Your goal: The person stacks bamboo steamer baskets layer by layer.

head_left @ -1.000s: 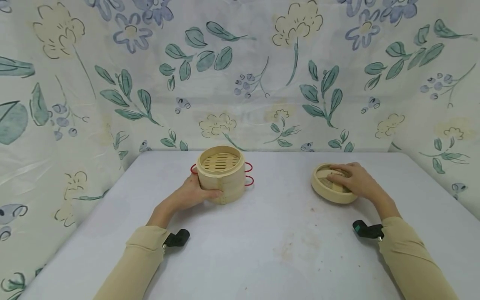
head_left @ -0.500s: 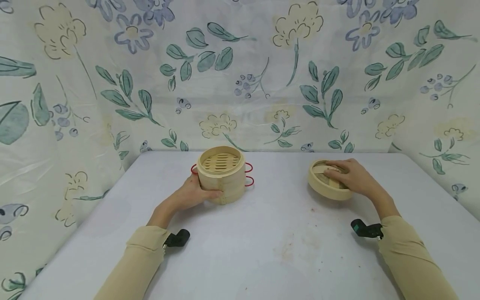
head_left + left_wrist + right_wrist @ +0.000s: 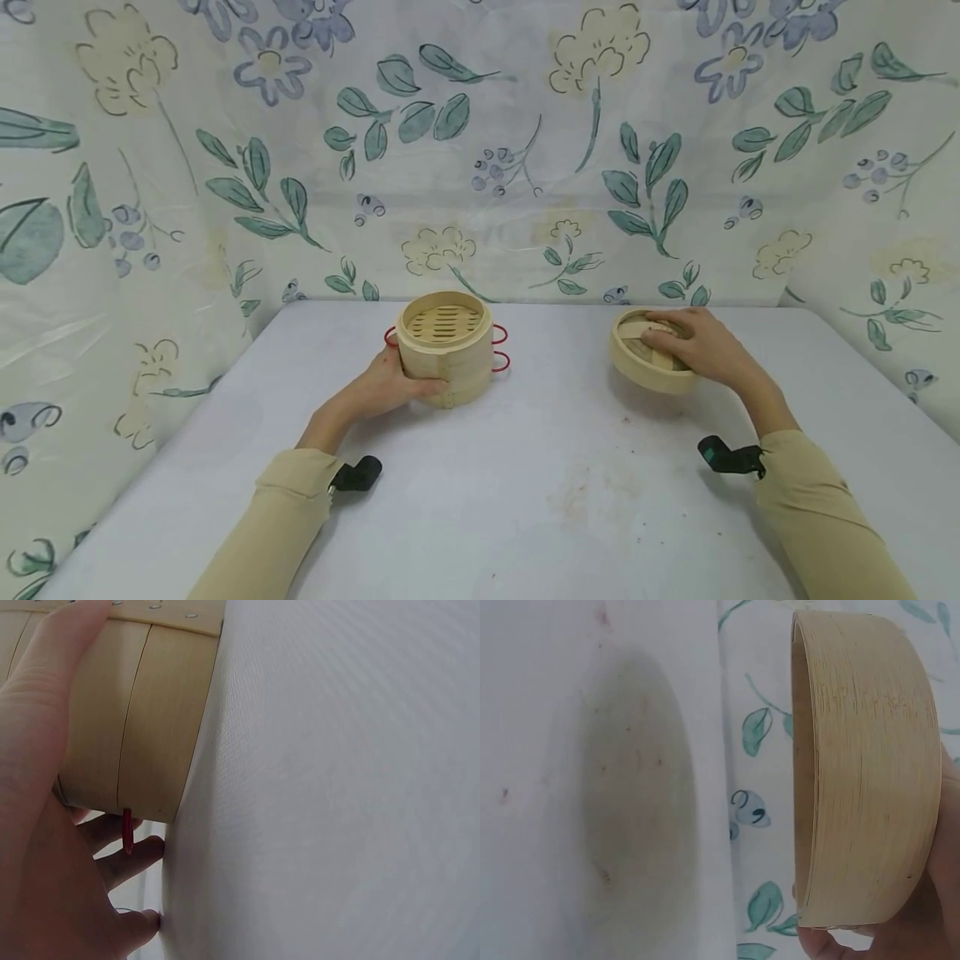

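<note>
A round bamboo steamer (image 3: 459, 368), two tiers high with a slatted top tier and red loop handles (image 3: 500, 334), stands left of centre on the table. My left hand (image 3: 381, 387) grips its left side, thumb across the front wall. In the left wrist view, fingers reach behind the steamer's wall (image 3: 161, 720) near a red handle. To the right, my right hand (image 3: 708, 346) holds the bamboo lid (image 3: 651, 375) by its top, slightly tilted. The right wrist view shows the lid's side wall (image 3: 874, 772) raised off the table, its shadow (image 3: 637, 810) on the surface below.
The white table (image 3: 525, 500) carries small brown specks and a faint stain right of centre. A floral sheet (image 3: 525, 125) hangs behind and along both sides. Black wrist cameras (image 3: 358, 474) sit beside both sleeves.
My right hand has lifted the lid off the table and carried it slightly left and up. The left hand and the steamer have stayed in place.
</note>
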### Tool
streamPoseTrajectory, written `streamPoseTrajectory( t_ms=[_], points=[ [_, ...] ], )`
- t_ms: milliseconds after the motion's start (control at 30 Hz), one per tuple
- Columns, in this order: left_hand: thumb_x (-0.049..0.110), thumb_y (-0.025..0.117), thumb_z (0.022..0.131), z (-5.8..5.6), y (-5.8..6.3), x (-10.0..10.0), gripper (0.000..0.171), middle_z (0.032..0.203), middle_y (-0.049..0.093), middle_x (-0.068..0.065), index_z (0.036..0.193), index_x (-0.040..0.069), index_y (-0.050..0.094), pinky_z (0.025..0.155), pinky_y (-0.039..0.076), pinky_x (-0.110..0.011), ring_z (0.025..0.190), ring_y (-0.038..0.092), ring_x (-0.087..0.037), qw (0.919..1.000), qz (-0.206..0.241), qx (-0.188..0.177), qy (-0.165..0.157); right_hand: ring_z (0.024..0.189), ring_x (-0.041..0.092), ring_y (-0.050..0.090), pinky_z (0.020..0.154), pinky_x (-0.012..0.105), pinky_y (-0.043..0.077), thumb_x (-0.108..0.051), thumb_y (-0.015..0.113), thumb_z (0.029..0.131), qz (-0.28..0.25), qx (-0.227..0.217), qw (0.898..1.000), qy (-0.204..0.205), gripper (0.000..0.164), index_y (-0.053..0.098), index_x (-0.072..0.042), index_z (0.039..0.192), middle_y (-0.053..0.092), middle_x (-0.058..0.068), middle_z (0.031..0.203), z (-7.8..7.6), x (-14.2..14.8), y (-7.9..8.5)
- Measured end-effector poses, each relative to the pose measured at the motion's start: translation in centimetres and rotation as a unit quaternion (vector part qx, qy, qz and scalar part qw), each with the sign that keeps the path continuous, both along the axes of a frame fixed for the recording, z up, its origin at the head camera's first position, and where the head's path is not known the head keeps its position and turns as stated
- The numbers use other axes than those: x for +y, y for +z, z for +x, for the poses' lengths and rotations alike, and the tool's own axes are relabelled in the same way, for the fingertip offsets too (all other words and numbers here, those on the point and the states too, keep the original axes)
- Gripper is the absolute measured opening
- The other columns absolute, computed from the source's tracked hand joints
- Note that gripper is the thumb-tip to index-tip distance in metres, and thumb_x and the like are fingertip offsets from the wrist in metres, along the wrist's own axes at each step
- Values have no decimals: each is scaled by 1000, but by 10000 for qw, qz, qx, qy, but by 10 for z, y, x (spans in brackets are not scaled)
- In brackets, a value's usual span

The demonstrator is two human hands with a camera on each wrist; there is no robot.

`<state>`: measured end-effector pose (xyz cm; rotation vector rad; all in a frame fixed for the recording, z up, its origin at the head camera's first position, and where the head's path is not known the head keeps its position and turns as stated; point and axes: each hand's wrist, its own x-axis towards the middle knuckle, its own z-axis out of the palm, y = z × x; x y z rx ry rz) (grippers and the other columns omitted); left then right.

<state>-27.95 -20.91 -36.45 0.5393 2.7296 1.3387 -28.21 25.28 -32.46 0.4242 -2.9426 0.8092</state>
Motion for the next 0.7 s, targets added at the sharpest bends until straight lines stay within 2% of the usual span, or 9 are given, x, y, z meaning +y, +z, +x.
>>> streamPoseTrajectory(
  t_ms=[367, 700],
  points=[
    [40, 85, 77, 0, 4, 0, 97, 147, 46, -6, 151, 21, 26, 114, 31, -52, 135, 42, -26, 9998, -126, -53, 111, 126, 47, 38, 96, 68, 36, -55, 53, 97, -47, 100, 9999, -16, 68, 47, -8, 146, 39, 33, 141, 1, -8, 16],
    [37, 85, 77, 3, 4, 1, 95, 145, 48, -3, 151, 21, 27, 116, 28, -50, 136, 41, -23, 10000, -38, -25, 65, 131, 48, 33, 96, 68, 35, -58, 52, 96, -222, 71, 9997, -55, 70, 46, -11, 148, 38, 31, 144, -7, -27, 21]
  ],
)
